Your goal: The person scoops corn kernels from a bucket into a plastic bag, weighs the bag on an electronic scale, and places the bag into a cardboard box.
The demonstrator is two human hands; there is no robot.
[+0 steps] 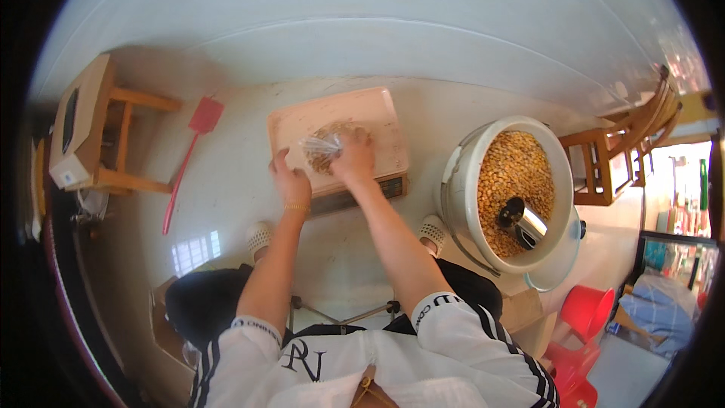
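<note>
On the pan of an orange-pink weighing scale (289, 124) lies a clear plastic bag (323, 150) filled with small tan pieces, perhaps grain. My right hand (355, 158) grips the bag at its gathered top, covering its right part. Just left of the bag, my left hand (291, 178) hovers over the pan's front-left edge with its fingers apart and nothing in them. To the right stands a large white bucket (515, 265) of yellow-orange corn kernels (512, 164). A shiny metal scoop (527, 226) with a dark end rests in the kernels.
A red fly swatter (195, 139) lies on the floor at left, beside a wooden stool (127, 136) bearing a cardboard box (85, 124). Wooden chairs (603, 167) stand behind the bucket. A clear lid (558, 269) leans by it, near a red plastic container (586, 309).
</note>
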